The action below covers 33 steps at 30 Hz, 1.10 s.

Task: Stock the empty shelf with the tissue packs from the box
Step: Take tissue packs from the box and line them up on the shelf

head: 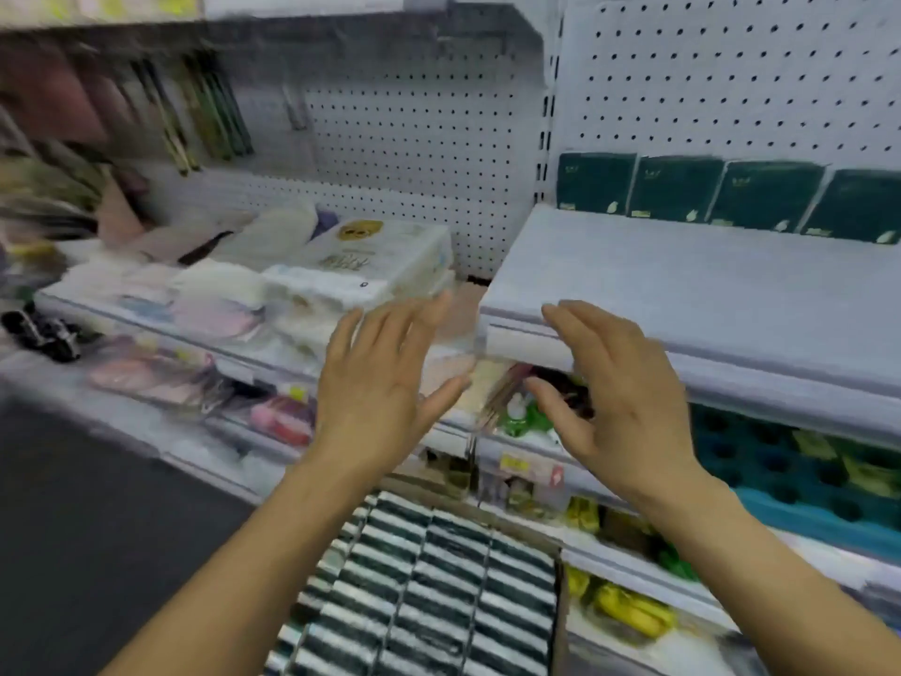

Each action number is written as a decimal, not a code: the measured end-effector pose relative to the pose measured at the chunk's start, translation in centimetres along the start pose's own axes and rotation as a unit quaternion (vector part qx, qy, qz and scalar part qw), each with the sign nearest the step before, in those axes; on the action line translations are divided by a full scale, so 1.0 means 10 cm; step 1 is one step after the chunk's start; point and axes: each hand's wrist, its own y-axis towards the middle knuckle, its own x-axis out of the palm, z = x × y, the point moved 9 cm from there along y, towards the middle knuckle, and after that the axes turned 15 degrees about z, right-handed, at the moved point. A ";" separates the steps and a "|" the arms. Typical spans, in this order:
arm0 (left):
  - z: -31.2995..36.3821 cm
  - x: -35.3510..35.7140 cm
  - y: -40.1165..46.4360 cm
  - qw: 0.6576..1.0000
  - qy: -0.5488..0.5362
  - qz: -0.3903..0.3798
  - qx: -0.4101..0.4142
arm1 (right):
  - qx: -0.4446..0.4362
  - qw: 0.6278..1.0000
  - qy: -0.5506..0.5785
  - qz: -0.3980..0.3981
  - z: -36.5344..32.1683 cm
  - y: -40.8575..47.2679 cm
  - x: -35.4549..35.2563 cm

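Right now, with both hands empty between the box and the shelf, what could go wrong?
1. Four green packs stand upright at the back of the white shelf; pushing new ones in hard may tip them.
2. The shelf edge sits close to the right hand; knuckles may hit it.
3. The left hand is near the white packs on the next shelf and could brush them.

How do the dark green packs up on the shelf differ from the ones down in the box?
The shelf packs stand upright in a single row of four against the pegboard, faces showing; the box packs sit tightly packed in several rows, only their striped edges showing. The shelf packs are few, the box packs many. Both are dark green. Neither hand holds any.
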 end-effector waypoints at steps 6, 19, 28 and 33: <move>-0.68 -0.14 -0.96 0.992 0.040 -0.108 -0.048 | -0.040 0.992 0.038 -0.114 -0.82 -0.57 0.82; -1.74 0.39 -2.87 0.890 0.003 -0.294 -0.347 | -0.027 0.923 0.092 -0.374 -1.18 -1.79 2.47; -1.95 1.13 -4.03 0.806 -0.001 -0.391 -0.444 | -0.027 0.868 0.083 -0.490 -1.31 -2.55 3.51; -1.95 1.61 -4.31 0.777 0.009 -0.442 -0.447 | -0.039 0.859 0.069 -0.507 -1.35 -2.83 4.00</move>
